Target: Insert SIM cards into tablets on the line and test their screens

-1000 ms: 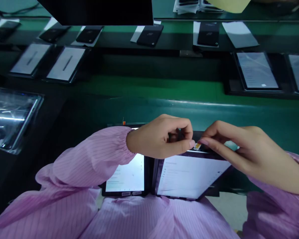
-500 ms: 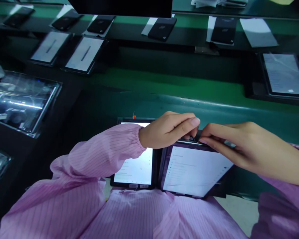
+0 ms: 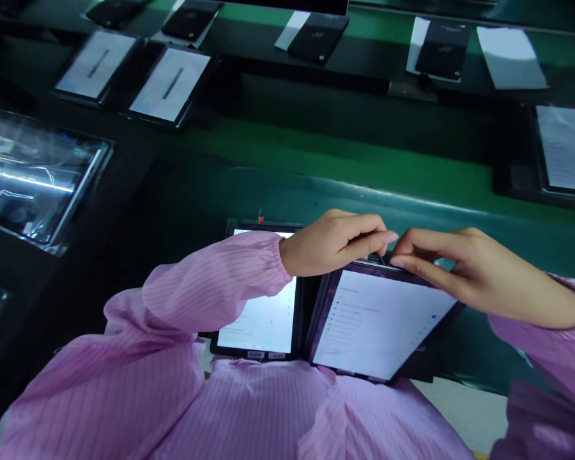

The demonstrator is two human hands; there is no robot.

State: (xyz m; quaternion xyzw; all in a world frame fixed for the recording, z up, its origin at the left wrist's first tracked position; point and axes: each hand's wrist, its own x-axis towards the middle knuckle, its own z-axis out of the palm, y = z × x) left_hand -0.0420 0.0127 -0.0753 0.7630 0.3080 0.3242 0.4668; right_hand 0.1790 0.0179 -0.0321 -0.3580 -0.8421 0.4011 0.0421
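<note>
Two lit tablets lean against my lap, side by side. My left hand (image 3: 338, 246) and my right hand (image 3: 453, 271) meet at the top edge of the right tablet (image 3: 381, 322). Both hands are pinched, fingertips nearly touching each other on that edge. Whatever small part they grip is hidden under the fingers. My left forearm in a pink striped sleeve crosses over the left tablet (image 3: 263, 319), covering its upper part.
A green conveyor belt (image 3: 345, 163) runs across ahead of me. Lit tablets (image 3: 170, 83) lie on dark trays at far left and another (image 3: 565, 150) at right. Dark phones (image 3: 319, 35) on papers sit on the far shelf. A shiny plastic-wrapped tray (image 3: 29, 179) is at left.
A small orange-and-white card seen in my right fingers a second ago is out of sight now. Both hands closed in on the right tablet's top edge. The view shifted left and down.
</note>
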